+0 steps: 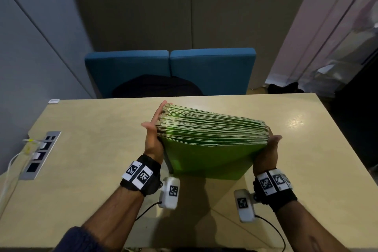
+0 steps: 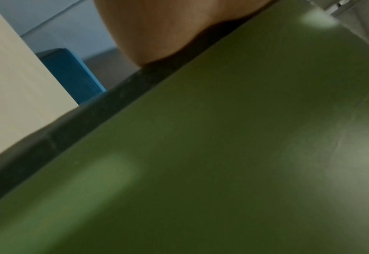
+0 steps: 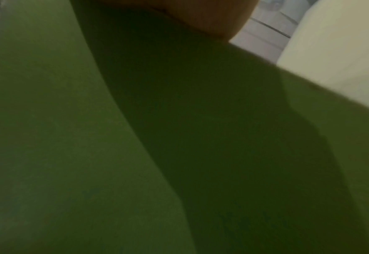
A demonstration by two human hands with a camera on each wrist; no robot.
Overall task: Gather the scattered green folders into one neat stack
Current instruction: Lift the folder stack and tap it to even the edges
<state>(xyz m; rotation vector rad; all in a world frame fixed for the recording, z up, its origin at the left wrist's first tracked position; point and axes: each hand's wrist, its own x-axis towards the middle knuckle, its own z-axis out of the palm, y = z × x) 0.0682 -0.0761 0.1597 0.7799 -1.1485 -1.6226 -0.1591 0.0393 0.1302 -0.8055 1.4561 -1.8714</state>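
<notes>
A thick stack of green folders [image 1: 212, 149] stands on its edge on the beige table [image 1: 92, 129], leaning a little, its paper edges facing up. My left hand [image 1: 155, 129] presses flat against the stack's left end, fingers straight and thumb sticking out. My right hand [image 1: 268, 153] presses against the right end with the thumb up; its fingers are hidden behind the stack. The left wrist view is mostly a green folder cover [image 2: 222, 154] with the left hand [image 2: 157, 25] at the top. In the right wrist view a shadowed green cover [image 3: 70, 137] lies under the right hand [image 3: 211, 17].
A grey socket panel [image 1: 41, 153] with white cables plugged in sits in the table's left side. A small white item [image 1: 53, 101] lies at the far left corner. Behind the table stands a blue seat [image 1: 169, 71] with a dark bag [image 1: 157, 86] on it.
</notes>
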